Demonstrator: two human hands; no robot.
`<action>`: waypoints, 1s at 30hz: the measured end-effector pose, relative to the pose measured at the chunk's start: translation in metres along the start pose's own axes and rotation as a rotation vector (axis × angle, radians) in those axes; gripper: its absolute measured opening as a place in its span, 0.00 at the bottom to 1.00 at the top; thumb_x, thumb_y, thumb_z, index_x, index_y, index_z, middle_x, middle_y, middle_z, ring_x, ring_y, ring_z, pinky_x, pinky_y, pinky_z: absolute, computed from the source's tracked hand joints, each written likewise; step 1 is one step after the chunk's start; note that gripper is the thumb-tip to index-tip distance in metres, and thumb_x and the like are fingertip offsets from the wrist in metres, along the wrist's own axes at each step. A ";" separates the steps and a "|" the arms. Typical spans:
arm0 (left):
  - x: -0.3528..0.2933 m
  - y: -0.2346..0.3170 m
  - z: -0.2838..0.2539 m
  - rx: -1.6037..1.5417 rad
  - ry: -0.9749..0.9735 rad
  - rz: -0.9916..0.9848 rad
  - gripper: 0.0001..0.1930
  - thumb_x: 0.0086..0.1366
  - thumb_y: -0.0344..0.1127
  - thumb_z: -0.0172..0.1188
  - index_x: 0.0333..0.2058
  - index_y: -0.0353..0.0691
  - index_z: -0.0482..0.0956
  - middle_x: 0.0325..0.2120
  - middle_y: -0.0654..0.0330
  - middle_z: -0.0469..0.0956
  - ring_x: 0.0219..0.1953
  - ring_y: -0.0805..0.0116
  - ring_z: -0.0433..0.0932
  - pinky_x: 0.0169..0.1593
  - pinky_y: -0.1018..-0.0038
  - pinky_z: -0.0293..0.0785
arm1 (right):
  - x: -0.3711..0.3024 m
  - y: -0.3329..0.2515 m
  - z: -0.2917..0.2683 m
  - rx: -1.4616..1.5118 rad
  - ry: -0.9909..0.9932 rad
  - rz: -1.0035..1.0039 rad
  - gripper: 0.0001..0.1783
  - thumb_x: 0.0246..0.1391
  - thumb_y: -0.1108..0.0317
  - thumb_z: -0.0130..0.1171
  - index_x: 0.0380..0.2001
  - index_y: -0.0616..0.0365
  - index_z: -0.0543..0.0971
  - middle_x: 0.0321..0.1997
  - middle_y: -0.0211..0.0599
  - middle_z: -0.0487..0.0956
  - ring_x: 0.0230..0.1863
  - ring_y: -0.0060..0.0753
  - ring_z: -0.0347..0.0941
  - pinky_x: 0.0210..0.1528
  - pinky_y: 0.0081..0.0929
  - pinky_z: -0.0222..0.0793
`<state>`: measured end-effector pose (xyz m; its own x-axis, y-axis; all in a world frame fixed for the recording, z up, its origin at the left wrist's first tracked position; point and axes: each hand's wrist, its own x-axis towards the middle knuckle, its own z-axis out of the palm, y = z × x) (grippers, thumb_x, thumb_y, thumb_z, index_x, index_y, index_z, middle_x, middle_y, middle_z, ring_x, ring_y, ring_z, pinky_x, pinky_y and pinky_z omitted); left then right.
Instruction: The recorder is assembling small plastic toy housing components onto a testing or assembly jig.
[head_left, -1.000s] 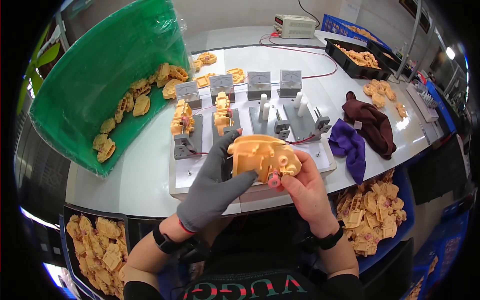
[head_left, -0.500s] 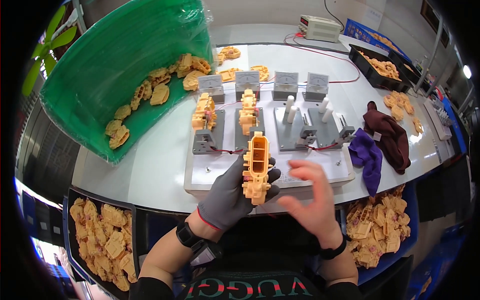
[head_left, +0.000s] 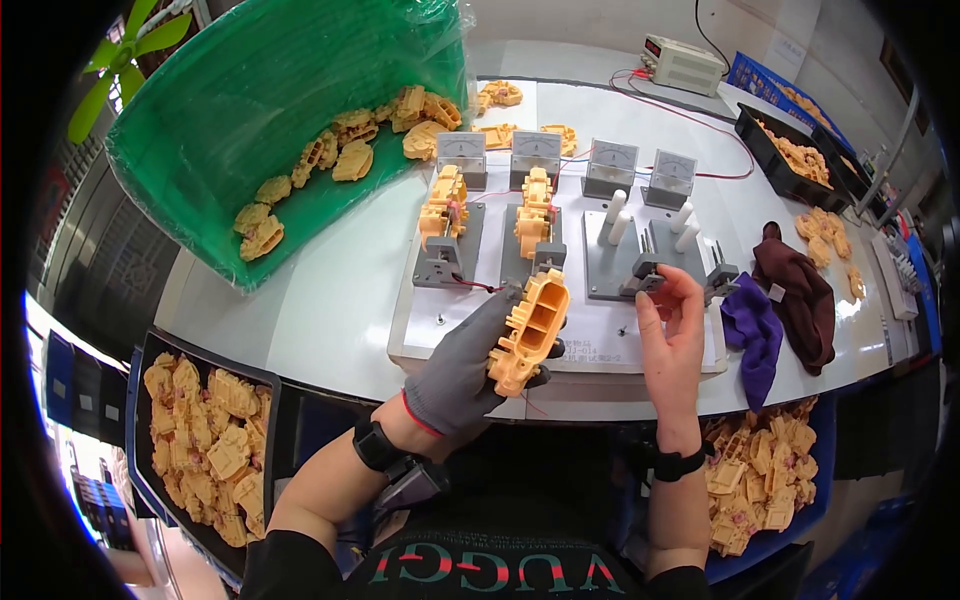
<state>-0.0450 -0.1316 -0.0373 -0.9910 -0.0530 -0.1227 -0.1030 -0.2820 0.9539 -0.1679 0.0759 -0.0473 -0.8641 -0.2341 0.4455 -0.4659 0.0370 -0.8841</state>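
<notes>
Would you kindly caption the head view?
Gloved left hand holds a yellow plastic part; bare right hand reaches the grey fixture.

Bright, even overhead light fills the scene, and the white table [head_left: 330, 300] glares pale with only soft, short shadows under the fixtures. Focus is sharp at the centre. Fisheye distortion bends straight edges toward the rim, where a black vignette closes in.
</notes>
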 end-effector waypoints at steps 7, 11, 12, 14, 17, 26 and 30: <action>-0.009 0.010 0.016 0.290 -0.010 0.156 0.25 0.74 0.33 0.49 0.67 0.47 0.58 0.51 0.59 0.75 0.47 0.71 0.78 0.41 0.78 0.78 | 0.001 -0.002 -0.003 0.053 -0.040 0.016 0.21 0.60 0.73 0.60 0.55 0.56 0.71 0.43 0.30 0.73 0.40 0.21 0.71 0.43 0.21 0.71; -0.009 0.023 0.017 0.358 -0.062 0.131 0.29 0.71 0.27 0.51 0.68 0.45 0.56 0.54 0.57 0.74 0.48 0.70 0.78 0.40 0.79 0.77 | 0.002 0.003 -0.007 0.112 -0.060 0.020 0.21 0.59 0.72 0.61 0.56 0.55 0.71 0.43 0.30 0.73 0.41 0.21 0.71 0.44 0.21 0.71; -0.009 0.027 0.018 0.430 -0.086 0.143 0.31 0.70 0.25 0.52 0.69 0.44 0.55 0.56 0.57 0.73 0.49 0.70 0.78 0.41 0.78 0.78 | 0.002 0.005 -0.007 0.128 -0.072 0.033 0.21 0.59 0.72 0.61 0.55 0.55 0.72 0.43 0.30 0.73 0.41 0.21 0.71 0.45 0.21 0.71; -0.008 0.036 0.024 0.436 -0.114 0.180 0.32 0.68 0.24 0.53 0.69 0.42 0.53 0.58 0.57 0.71 0.50 0.69 0.78 0.41 0.78 0.78 | 0.003 0.008 -0.008 0.148 -0.075 0.042 0.20 0.59 0.71 0.61 0.54 0.55 0.72 0.42 0.29 0.73 0.40 0.20 0.71 0.45 0.21 0.70; 0.002 0.048 0.026 0.574 -0.212 0.448 0.35 0.66 0.26 0.54 0.70 0.41 0.52 0.63 0.57 0.65 0.55 0.65 0.75 0.47 0.74 0.78 | 0.003 0.005 -0.010 0.233 -0.118 0.062 0.16 0.58 0.71 0.62 0.49 0.55 0.73 0.39 0.27 0.74 0.40 0.18 0.71 0.45 0.19 0.69; 0.032 0.113 0.026 -0.188 -0.363 -0.143 0.36 0.65 0.38 0.55 0.70 0.40 0.54 0.62 0.56 0.67 0.55 0.64 0.74 0.50 0.71 0.73 | -0.001 0.007 -0.014 0.208 -0.120 -0.009 0.16 0.53 0.69 0.68 0.43 0.56 0.74 0.37 0.28 0.74 0.37 0.21 0.69 0.41 0.20 0.68; 0.049 0.128 0.021 -0.066 -0.365 -0.168 0.33 0.66 0.43 0.55 0.67 0.40 0.59 0.56 0.58 0.73 0.51 0.68 0.77 0.44 0.74 0.73 | -0.002 0.000 -0.019 0.196 -0.149 -0.015 0.15 0.55 0.72 0.66 0.43 0.58 0.73 0.39 0.25 0.72 0.38 0.16 0.69 0.41 0.16 0.67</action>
<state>-0.1087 -0.1504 0.0849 -0.9272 0.3392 -0.1590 -0.2724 -0.3191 0.9078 -0.1701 0.0944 -0.0455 -0.8129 -0.3740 0.4464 -0.4204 -0.1537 -0.8942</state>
